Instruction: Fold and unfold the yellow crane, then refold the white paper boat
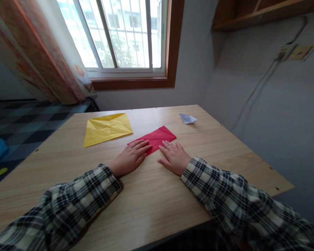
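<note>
A red sheet of paper (158, 137), folded into a rectangle, lies slantwise on the wooden table (146, 202). My left hand (132, 155) rests flat on its left end, fingers stretched out. On its near right edge lie the fingertips of my right hand (174, 156), palm down with the thumb apart. Neither hand grips anything. The paper's near left part is partly hidden under my left fingers.
A creased yellow sheet of paper (108, 129) lies at the back left of the table. Toward the back right sits a small white paper boat (187, 119). Beyond the table are a window (128, 35) and a curtain (42, 45); a wall with a socket (285, 54) stands to the right.
</note>
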The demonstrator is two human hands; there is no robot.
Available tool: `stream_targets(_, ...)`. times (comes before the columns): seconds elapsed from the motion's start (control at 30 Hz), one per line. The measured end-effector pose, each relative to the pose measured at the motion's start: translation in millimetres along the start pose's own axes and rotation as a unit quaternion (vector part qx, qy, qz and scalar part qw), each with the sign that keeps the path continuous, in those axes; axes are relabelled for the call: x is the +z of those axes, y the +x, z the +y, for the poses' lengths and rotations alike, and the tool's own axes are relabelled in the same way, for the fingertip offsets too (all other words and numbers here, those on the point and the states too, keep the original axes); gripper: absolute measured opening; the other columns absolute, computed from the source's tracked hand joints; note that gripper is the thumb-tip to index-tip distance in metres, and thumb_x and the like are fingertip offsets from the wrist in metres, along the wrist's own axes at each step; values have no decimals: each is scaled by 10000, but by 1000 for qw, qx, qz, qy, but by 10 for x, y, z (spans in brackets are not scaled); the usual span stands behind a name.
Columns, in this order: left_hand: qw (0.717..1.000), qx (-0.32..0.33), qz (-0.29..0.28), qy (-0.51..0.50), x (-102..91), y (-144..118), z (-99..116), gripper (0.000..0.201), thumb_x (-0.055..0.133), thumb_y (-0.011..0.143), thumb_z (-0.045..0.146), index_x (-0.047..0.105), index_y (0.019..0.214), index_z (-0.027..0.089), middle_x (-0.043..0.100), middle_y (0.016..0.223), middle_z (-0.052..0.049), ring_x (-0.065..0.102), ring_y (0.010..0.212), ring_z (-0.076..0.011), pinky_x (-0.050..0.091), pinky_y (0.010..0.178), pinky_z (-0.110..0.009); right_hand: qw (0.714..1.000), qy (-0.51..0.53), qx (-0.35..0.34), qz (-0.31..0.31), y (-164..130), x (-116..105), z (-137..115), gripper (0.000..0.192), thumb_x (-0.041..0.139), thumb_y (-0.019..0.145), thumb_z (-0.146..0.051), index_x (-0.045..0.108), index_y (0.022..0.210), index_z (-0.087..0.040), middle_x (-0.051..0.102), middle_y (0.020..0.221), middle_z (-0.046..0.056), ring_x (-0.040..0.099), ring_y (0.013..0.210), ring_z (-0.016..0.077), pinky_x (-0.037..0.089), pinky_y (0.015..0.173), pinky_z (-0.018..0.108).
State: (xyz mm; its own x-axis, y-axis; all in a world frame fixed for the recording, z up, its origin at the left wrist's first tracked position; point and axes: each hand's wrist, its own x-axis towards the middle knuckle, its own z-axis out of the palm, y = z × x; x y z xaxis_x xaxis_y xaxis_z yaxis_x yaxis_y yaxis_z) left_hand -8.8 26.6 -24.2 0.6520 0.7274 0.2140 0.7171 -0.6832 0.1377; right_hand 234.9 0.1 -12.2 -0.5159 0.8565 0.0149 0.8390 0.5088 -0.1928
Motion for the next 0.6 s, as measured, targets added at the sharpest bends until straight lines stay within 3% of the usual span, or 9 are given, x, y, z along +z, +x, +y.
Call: stream_targets(0.6,1000,-4,-4,-2,-16,-2,13,468,331,1011,390,506,1423,252,478,1495,-58,400,1396,-254,321,1167,-478,997,9,74,19,42,-4,86,682,332,982,-572,412,1465,-98,324,1565,201,283,1466,295,145,1184,550)
